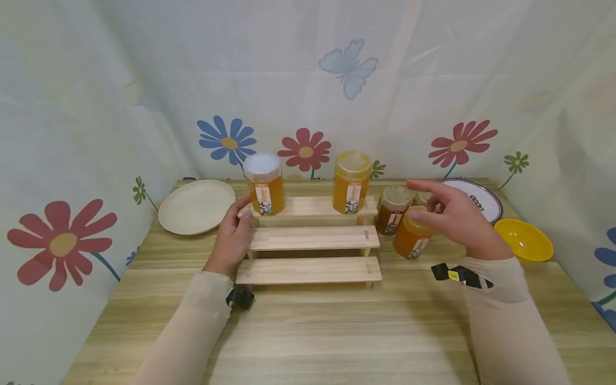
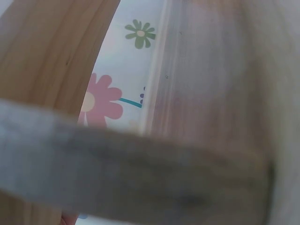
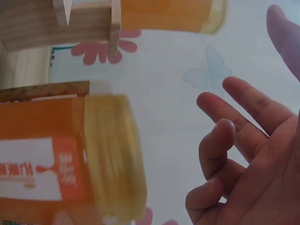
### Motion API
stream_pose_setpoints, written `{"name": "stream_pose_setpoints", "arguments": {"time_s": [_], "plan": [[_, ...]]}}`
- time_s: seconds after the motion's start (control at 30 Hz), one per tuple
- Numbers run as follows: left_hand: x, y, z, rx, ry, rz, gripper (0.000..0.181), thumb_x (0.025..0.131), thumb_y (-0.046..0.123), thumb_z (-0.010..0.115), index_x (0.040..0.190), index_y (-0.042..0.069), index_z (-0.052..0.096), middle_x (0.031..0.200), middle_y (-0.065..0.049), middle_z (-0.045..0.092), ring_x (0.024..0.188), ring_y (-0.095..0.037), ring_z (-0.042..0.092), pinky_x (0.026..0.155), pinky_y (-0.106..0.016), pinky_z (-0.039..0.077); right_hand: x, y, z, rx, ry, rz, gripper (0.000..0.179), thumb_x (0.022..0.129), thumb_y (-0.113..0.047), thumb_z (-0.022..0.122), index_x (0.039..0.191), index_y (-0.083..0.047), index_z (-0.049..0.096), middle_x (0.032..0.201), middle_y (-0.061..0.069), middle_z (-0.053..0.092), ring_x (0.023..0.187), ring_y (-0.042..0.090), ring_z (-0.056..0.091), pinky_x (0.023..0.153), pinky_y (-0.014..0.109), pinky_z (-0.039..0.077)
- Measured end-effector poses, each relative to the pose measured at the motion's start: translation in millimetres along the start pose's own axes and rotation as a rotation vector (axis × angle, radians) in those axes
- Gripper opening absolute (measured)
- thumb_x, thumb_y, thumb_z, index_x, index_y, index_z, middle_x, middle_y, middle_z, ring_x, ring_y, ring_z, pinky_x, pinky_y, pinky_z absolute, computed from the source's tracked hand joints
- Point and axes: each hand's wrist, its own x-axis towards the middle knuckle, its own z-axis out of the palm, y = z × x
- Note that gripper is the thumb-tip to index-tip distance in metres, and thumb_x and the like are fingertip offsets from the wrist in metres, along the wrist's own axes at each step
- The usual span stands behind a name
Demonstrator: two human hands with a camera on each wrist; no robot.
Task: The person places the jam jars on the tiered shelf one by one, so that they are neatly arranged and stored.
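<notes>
A three-step wooden shelf rack (image 1: 308, 237) stands in the middle of the table, its boards also filling the left wrist view. My left hand (image 1: 230, 241) grips the left end of its top step, thumb in front. On that step stand a honey jar with a white lid (image 1: 266, 187) and one with a yellow lid (image 1: 352, 184). My right hand (image 1: 449, 216) hovers over jars right of the rack, fingers apart and holding nothing. Nearest it is a yellow-lidded honey jar (image 3: 42, 159); a darker jar (image 1: 392, 211) stands beside that, and another is partly hidden behind the hand.
A cream plate (image 1: 192, 208) lies at the back left. At the right are a white plate with a dark rim (image 1: 481, 192) and a yellow bowl (image 1: 524, 240). A flowered cloth (image 1: 289, 96) hangs behind the wood-grain table (image 1: 327, 337).
</notes>
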Motion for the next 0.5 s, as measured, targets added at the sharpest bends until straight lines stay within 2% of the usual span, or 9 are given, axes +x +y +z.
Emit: {"name": "stream_pose_setpoints", "arguments": {"time_s": [0.07,0.17,0.4,0.5], "plan": [[0.2,0.6,-0.8,-0.005,-0.001,-0.007,0.050,0.115,0.040,0.040,0.162,0.023,0.039,0.139,-0.015,0.056,0.112,-0.032,0.054,0.095,-0.040,0.043,-1.6,5,-2,-0.023,-0.016,0.027,0.065,0.098,-0.031,0.078,0.157,-0.020,0.053,0.104,0.010,0.057,0.089,0.025,0.050,0.060,0.029,0.046],[0.5,1.5,-2.3,-0.001,-0.001,-0.016,0.050,0.115,0.040,0.040,0.163,0.024,0.039,0.145,-0.013,0.054,0.112,-0.031,0.054,0.097,-0.041,0.043,-1.2,10,-6,-0.058,-0.050,0.075,0.070,0.097,-0.036,0.079,0.158,-0.020,0.051,0.104,0.011,0.057,0.090,0.027,0.050,0.062,0.029,0.045],[1.1,0.8,-0.6,-0.003,-0.010,-0.018,0.050,0.115,0.039,0.040,0.163,0.023,0.039,0.154,-0.011,0.049,0.115,-0.031,0.054,0.099,-0.041,0.042,0.2,21,-10,-0.116,-0.162,0.176,0.082,0.092,-0.038,0.084,0.160,-0.013,0.046,0.137,0.016,0.061,0.094,0.029,0.056,0.071,0.032,0.052],[1.4,-0.1,0.9,-0.004,-0.010,-0.018,0.050,0.115,0.039,0.039,0.163,0.022,0.039,0.154,-0.010,0.049,0.113,-0.028,0.053,0.099,-0.041,0.042,0.3,26,-10,-0.118,-0.202,0.189,0.086,0.091,-0.038,0.085,0.162,-0.013,0.043,0.144,0.018,0.059,0.100,0.031,0.060,0.078,0.035,0.055]]}}
